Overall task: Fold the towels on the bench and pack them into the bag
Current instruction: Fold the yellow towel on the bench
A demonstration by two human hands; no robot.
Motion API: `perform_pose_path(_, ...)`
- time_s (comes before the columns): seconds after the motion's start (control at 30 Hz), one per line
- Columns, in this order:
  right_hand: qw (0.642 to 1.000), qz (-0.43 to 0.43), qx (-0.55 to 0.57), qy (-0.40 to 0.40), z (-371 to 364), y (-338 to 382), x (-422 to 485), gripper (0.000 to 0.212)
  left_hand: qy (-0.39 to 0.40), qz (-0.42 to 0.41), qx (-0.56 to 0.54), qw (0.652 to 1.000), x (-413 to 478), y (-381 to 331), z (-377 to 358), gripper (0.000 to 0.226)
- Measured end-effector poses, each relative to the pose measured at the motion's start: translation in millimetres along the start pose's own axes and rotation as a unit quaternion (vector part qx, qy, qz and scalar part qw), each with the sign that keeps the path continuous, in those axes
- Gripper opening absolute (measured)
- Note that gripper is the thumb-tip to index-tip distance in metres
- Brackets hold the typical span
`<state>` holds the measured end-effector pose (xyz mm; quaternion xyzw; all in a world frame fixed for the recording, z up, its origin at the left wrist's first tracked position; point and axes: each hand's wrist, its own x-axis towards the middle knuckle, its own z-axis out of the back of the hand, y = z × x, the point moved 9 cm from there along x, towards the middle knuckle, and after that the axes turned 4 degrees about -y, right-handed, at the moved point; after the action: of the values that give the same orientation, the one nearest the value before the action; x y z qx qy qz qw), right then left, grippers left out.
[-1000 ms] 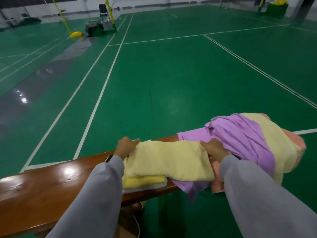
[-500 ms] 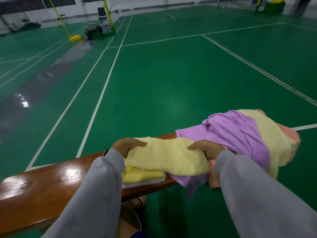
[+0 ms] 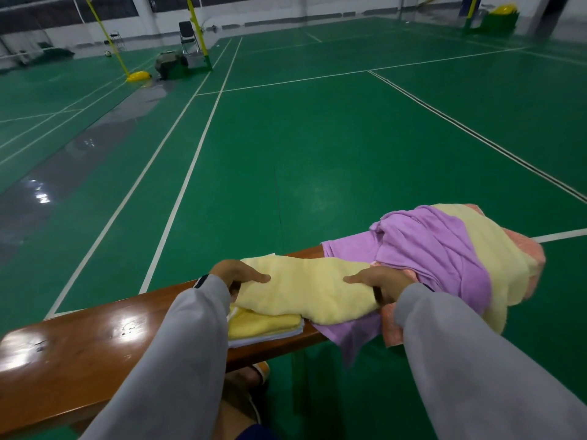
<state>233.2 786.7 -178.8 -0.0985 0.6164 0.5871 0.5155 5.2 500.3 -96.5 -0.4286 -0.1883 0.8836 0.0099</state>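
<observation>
Glossy wooden bench (image 3: pixel 95 341) carries a folded yellow stack (image 3: pixel 266 325). Over it the pale yellow towel (image 3: pixel 311 290) lies lengthwise along the bench, left hand (image 3: pixel 238 274) and right hand (image 3: pixel 381 281) each clasping one end, the unfolded towel pile (image 3: pixel 444 249) just beyond the right.

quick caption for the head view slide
Left hand and right hand hold a yellow towel over the wooden bench.

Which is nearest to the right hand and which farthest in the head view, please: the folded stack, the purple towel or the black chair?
1. Purple towel, just right of the right hand, which grips the yellow towel.
2. Folded stack, to the left on the bench.
3. Black chair, far back left.
</observation>
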Motion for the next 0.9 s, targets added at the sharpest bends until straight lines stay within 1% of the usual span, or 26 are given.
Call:
perform_pose_path(0.03,1.000,0.000,0.003,0.007,0.3,-0.8,2.6,0.136,0.004,0.001,0.010,1.000,1.3,0.2,-0.7,0.124)
perform_pose_path(0.07,1.000,0.010,-0.006,0.010,0.2,3.4,-3.6,0.125,0.006,0.002,0.018,1.000,2.2,0.3,-0.8,0.126)
perform_pose_path(0.13,0.999,0.050,-0.018,-0.004,-0.3,19.4,-23.3,0.093,0.004,0.000,0.008,1.000,3.1,-1.5,-0.3,0.125)
perform_pose_path(0.2,0.996,0.093,0.004,-0.013,-1.7,35.9,-29.7,0.065,-0.004,-0.010,-0.012,1.000,3.1,-3.1,0.2,0.120)
perform_pose_path(0.27,0.992,0.123,0.027,0.010,-11.3,52.6,-39.6,0.042,-0.014,-0.027,-0.019,0.999,1.7,-5.0,1.9,0.115)
perform_pose_path(0.3,0.990,0.136,0.017,0.021,-17.9,61.6,-44.9,0.036,-0.014,-0.035,-0.027,0.999,3.3,-5.9,2.4,0.110)
perform_pose_path(0.37,0.987,0.159,-0.021,0.025,-34.8,81.3,-55.7,0.035,-0.016,-0.052,-0.061,0.997,5.6,-6.3,3.6,0.098)
perform_pose_path(0.4,0.985,0.170,-0.035,0.023,-45.9,93.0,-61.7,0.039,-0.013,-0.063,-0.088,0.994,5.3,-6.9,4.3,0.094)
perform_pose_path(0.5,0.979,0.191,-0.073,0.018,-85.1,124.5,-80.6,0.070,0.007,-0.082,-0.175,0.981,7.6,-7.0,3.1,0.079)
perform_pose_path(0.53,0.976,0.200,-0.086,0.024,-101.5,133.6,-86.2,0.077,0.009,-0.086,-0.190,0.978,8.0,-6.0,2.0,0.070)
perform_pose_path(0.57,0.973,0.208,-0.096,0.034,-118.3,141.4,-92.3,0.077,0.008,-0.091,-0.199,0.976,7.6,-3.6,1.4,0.063)
perform_pose_path(0.63,0.968,0.222,-0.113,0.042,-150.0,151.4,-97.8,0.075,-0.008,-0.110,-0.233,0.966,11.6,1.4,2.4,0.046)
perform_pose_path(0.67,0.967,0.221,-0.120,0.046,-166.2,153.5,-97.7,0.074,-0.015,-0.122,-0.258,0.958,15.4,4.5,4.3,0.033)
perform_pose_path(0.7,0.965,0.219,-0.133,0.048,-180.5,153.6,-99.7,0.068,-0.020,-0.130,-0.289,0.948,14.0,7.3,6.0,0.021)
perform_pose_path(0.73,0.964,0.216,-0.144,0.052,-193.5,152.4,-101.5,0.056,-0.038,-0.122,-0.296,0.946,16.4,13.5,9.4,0.019)
perform_pose_path(0.77,0.965,0.208,-0.147,0.059,-205.1,149.6,-104.0,0.044,-0.063,-0.106,-0.296,0.947,20.6,19.9,15.0,0.024)
perform_pose_path(0.83,0.970,0.184,-0.140,0.079,-221.4,141.8,-109.9,0.048,-0.109,-0.090,-0.267,0.953,27.9,30.3,26.9,0.031)
perform_pose_path(0.87,0.969,0.181,-0.148,0.076,-224.7,139.2,-113.1,0.049,-0.121,-0.093,-0.266,0.952,30.7,31.2,32.0,0.032)
perform_pose_path(0.9,0.966,0.191,-0.164,0.052,-223.0,139.2,-113.2,0.046,-0.128,-0.100,-0.269,0.949,33.0,32.4,35.0,0.032)
